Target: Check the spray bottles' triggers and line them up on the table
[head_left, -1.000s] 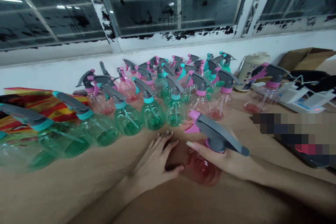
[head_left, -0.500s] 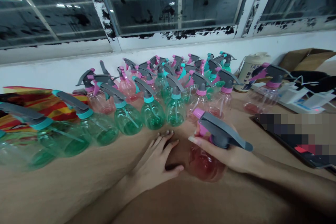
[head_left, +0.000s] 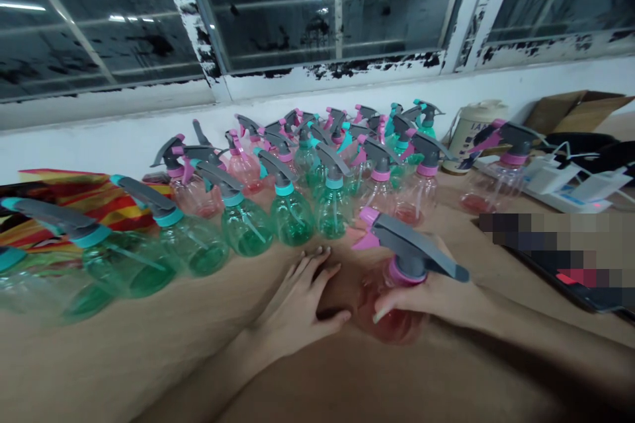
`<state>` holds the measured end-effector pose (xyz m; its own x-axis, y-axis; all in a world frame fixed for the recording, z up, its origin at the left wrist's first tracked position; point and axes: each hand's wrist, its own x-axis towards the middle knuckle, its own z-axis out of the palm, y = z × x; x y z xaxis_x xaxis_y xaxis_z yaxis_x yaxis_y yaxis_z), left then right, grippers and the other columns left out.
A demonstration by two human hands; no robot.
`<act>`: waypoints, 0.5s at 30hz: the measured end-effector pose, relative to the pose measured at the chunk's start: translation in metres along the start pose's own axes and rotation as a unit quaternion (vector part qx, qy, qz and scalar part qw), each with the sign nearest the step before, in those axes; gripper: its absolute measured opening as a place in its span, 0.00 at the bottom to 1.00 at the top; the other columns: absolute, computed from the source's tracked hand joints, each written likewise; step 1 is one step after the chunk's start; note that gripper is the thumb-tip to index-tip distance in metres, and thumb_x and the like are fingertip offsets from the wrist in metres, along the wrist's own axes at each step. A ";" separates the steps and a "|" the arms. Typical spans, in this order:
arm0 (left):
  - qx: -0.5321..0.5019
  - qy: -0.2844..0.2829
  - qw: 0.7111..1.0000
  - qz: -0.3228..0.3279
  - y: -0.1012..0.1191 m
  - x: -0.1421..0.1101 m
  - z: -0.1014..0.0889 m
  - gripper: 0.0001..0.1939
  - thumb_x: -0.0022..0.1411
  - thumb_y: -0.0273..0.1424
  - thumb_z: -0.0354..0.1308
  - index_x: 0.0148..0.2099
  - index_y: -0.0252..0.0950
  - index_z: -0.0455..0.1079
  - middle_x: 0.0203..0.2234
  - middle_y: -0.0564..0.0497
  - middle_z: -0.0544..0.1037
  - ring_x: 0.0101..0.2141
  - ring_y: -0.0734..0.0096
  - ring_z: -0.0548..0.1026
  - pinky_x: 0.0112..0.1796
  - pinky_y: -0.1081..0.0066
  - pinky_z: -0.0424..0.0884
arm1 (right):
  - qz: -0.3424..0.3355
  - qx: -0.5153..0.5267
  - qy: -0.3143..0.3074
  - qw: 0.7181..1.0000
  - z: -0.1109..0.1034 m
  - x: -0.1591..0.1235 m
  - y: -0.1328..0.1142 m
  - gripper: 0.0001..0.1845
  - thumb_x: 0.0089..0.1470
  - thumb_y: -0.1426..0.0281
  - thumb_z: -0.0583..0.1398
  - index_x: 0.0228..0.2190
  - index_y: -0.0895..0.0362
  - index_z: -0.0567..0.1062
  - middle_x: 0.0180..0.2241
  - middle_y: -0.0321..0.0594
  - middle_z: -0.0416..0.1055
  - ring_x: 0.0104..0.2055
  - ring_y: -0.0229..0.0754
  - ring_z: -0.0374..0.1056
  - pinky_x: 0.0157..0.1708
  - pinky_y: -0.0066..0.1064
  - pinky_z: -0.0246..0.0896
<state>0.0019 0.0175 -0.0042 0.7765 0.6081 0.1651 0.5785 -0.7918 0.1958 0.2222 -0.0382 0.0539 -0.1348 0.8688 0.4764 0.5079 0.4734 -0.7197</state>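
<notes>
My right hand (head_left: 426, 297) is wrapped round the body of a pink spray bottle (head_left: 381, 324) with a grey and pink trigger head. The thumb lies across the front of the bottle, and the other fingers are hidden behind it. The bottle stands on the brown table (head_left: 188, 357). To its left, my left hand (head_left: 300, 304) rests flat on the tabletop with the fingers spread, holding nothing. Just beyond my left fingertips stands a green spray bottle (head_left: 333, 215) with a turquoise collar.
Several green and pink spray bottles crowd the back and left, among them a green bottle (head_left: 248, 228). Another pink bottle (head_left: 491, 188) stands right, near a power strip (head_left: 570, 192) with chargers. A cream container (head_left: 479, 132), cardboard box (head_left: 578, 112) and patterned cloth (head_left: 94, 188) lie along the wall.
My right hand has slid down from the trigger and neck area to the bottle's body, uncovering the pink trigger and collar. My left hand stays flat in nearly the same place.
</notes>
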 end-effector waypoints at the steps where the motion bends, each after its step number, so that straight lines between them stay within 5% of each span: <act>1: 0.001 -0.001 1.000 0.003 -0.001 0.000 0.001 0.33 0.57 0.45 0.60 0.60 0.33 0.60 0.61 0.37 0.59 0.59 0.47 0.58 0.56 0.46 0.55 | 0.013 0.011 -0.008 1.000 -0.001 -0.002 0.001 0.23 0.37 0.61 0.70 0.38 0.50 0.76 0.24 0.29 0.72 0.23 0.39 0.67 0.25 0.31 0.66; 8: 0.016 0.017 1.000 0.006 0.000 -0.002 0.001 0.33 0.57 0.45 0.60 0.59 0.32 0.62 0.60 0.37 0.60 0.59 0.47 0.58 0.56 0.49 0.56 | 0.078 -0.014 -0.001 0.997 -0.006 -0.018 0.006 0.33 0.38 0.57 0.69 0.48 0.48 0.71 0.41 0.35 0.76 0.42 0.49 0.72 0.43 0.40 0.68; 15: 0.013 0.020 1.000 -0.003 0.000 -0.002 0.000 0.31 0.59 0.46 0.58 0.58 0.34 0.62 0.59 0.38 0.62 0.58 0.49 0.59 0.56 0.51 0.57 | 0.118 -0.053 0.016 0.991 -0.023 -0.040 -0.002 0.16 0.49 0.60 0.64 0.41 0.49 0.75 0.38 0.34 0.78 0.43 0.50 0.73 0.44 0.42 0.67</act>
<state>0.0008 0.0162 -0.0046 0.7632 0.6136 0.2024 0.5891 -0.7895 0.1721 0.2459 -0.0776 0.0478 0.0249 0.9478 0.3178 0.6082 0.2380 -0.7573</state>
